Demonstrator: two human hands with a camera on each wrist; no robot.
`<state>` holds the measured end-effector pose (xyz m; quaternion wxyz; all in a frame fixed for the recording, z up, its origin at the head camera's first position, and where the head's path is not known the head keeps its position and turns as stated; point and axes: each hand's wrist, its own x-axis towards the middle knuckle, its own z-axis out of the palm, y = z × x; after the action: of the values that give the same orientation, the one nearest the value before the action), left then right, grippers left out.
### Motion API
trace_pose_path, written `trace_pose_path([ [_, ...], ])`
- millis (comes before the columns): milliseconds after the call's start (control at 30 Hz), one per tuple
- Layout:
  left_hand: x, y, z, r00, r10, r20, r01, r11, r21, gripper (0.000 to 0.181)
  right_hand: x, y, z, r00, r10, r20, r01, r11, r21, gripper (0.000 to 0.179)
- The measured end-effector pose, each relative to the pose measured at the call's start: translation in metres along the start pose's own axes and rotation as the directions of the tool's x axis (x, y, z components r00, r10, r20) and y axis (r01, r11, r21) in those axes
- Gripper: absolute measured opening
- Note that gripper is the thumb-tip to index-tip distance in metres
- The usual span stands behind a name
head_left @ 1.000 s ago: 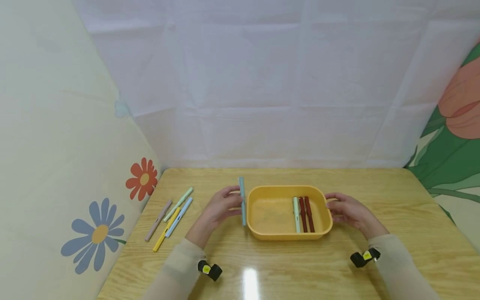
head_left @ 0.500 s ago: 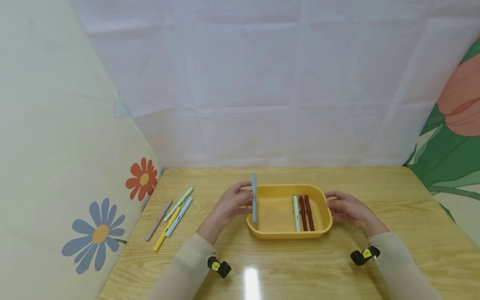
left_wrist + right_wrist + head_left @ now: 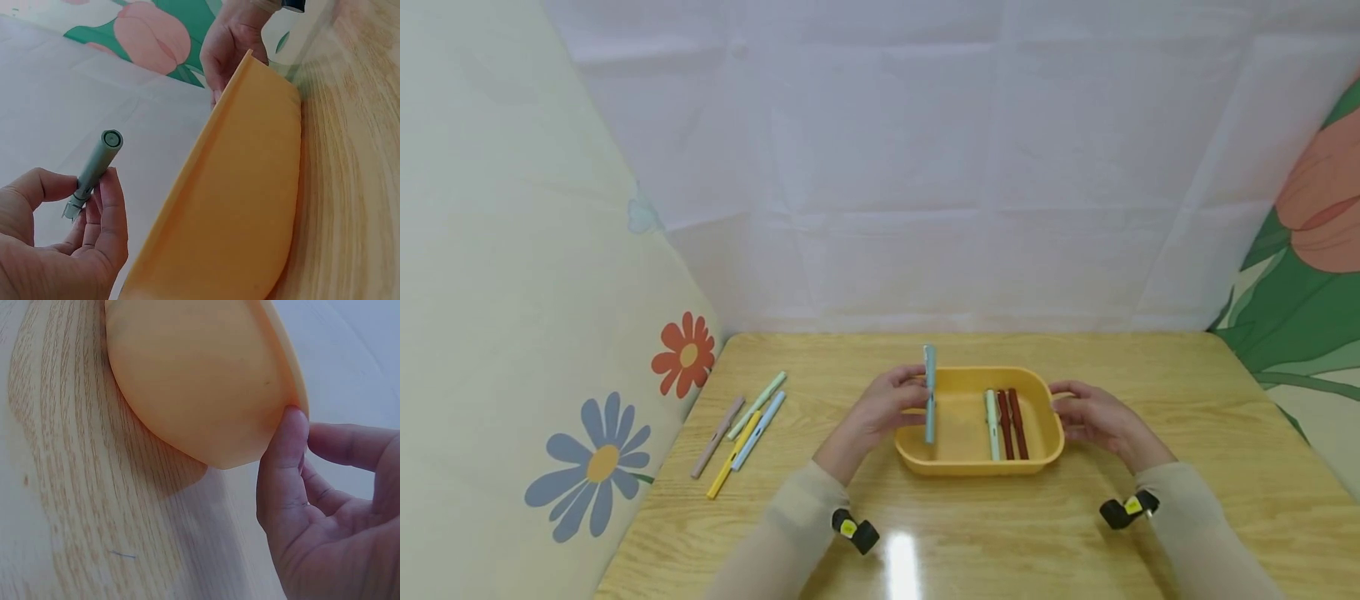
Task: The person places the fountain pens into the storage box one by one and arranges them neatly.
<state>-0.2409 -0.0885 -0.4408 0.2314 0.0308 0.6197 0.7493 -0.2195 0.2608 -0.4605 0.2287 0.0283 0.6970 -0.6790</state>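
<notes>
My left hand (image 3: 887,406) pinches a grey-blue pen (image 3: 930,396) between thumb and fingers, over the left part of a yellow plastic tray (image 3: 955,468). In the left wrist view the held pen (image 3: 97,162) points one round end toward the camera, higher than the tray's rim. Inside the tray, a pale green pen (image 3: 992,425) and two dark red pens (image 3: 1018,423) lie side by side toward the right. At the tray's right end, my right hand (image 3: 1101,423) grips the rim, its thumb (image 3: 290,444) pressed against the outer wall just below the edge.
Several pens lie in a loose group on the left of the wooden table (image 3: 985,533): a mauve pen (image 3: 717,440), a yellow pen (image 3: 733,457), a light blue pen (image 3: 760,431) and a light green pen (image 3: 758,405). A white cloth (image 3: 880,167) hangs behind the table.
My left hand has carried the grey-blue pen rightward, from beside the tray's left end to over its inside. The right hand has stayed at the tray's right end.
</notes>
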Motion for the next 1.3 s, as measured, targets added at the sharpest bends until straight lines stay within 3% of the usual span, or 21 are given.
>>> trace_pose_path([
  [367, 0.004, -0.002, 0.013, 1.0, 0.004, 0.016, -0.004, 1.0, -0.03, 0.054, 0.001, 0.002, -0.001, 1.0, -0.006, -0.002, 0.006, 1.0, -0.005, 0.048],
  [867, 0.014, -0.008, 0.023, 0.999, -0.036, -0.023, 0.036, 0.999, -0.004, 0.053, 0.001, 0.0, -0.001, 1.0, -0.01, 0.004, 0.01, 1.0, -0.008, 0.047],
  [1300, 0.02, -0.01, 0.036, 0.999, -0.04, -0.005, 0.04, 0.999, 0.017, 0.05, 0.001, 0.001, -0.002, 1.0, -0.006, 0.014, 0.006, 1.0, -0.001, 0.045],
])
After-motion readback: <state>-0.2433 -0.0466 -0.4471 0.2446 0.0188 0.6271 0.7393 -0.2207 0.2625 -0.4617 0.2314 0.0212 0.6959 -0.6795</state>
